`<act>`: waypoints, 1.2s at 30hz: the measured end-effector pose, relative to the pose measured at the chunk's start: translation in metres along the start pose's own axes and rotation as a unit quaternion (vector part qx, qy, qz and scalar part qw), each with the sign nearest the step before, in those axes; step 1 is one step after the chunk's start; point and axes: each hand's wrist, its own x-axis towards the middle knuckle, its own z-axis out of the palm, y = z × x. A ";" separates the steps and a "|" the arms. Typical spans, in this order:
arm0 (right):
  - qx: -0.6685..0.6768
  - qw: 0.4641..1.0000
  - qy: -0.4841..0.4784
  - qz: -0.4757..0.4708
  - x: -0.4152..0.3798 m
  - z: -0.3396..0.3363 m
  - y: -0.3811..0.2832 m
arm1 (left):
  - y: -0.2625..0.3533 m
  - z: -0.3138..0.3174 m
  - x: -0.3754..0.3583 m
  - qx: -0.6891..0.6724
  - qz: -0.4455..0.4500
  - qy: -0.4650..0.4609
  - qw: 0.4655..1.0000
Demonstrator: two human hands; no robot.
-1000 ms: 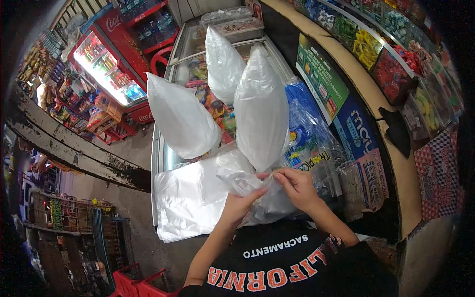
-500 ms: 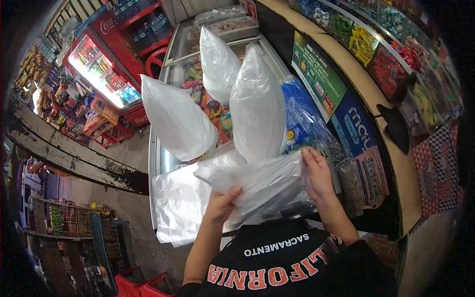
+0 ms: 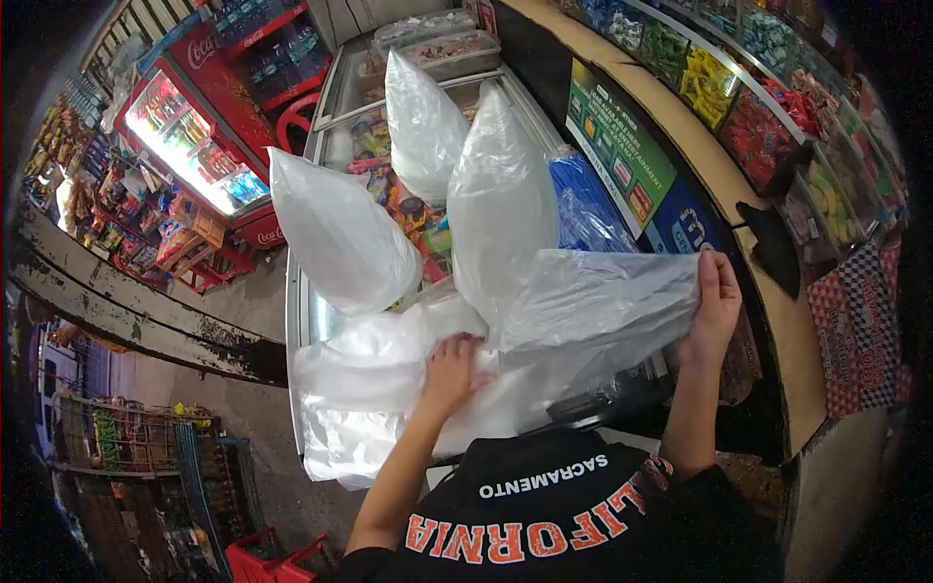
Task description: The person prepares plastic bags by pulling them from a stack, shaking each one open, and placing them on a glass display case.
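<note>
My right hand (image 3: 714,306) pinches the corner of a thin clear plastic bag (image 3: 612,296), which stretches flat toward the left. On the bag's other end lies my left hand (image 3: 452,374), its fingers apart against the plastic. Flat plastic sheets or bags (image 3: 355,398) spread beneath and left of it. Three bulging whitish plastic bags with pointed tops stand just beyond: a left one (image 3: 340,233), a back one (image 3: 425,131) and a right one (image 3: 502,204). What fills them cannot be made out.
The bags stand on a glass-topped chest freezer (image 3: 330,112) with colourful packs inside. Blue plastic packaging (image 3: 588,204) lies at its right, beside a wooden ledge (image 3: 671,107) below candy bins. A red drinks fridge (image 3: 199,126) is at back left, a red plastic chair (image 3: 277,559) at lower left.
My right hand has moved right and up, pulling the thin bag out wide. My left hand has loosened its pinch and now rests on the plastic, slightly higher and to the right.
</note>
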 end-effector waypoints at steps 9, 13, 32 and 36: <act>-0.140 0.926 -0.342 0.081 -0.040 0.040 -0.019 | 0.055 -0.140 0.049 -0.409 -0.120 0.001 0.905; -0.090 0.910 -0.400 0.055 -0.052 0.058 -0.002 | 0.091 -0.128 0.049 -0.332 0.038 0.024 0.942; 0.025 0.935 -0.306 0.180 -0.065 0.057 0.022 | 0.095 -0.127 0.043 -0.352 -0.006 0.003 0.936; 0.227 0.815 -0.350 0.401 -0.056 0.054 0.008 | 0.077 -0.112 0.041 -0.406 -0.056 0.010 0.912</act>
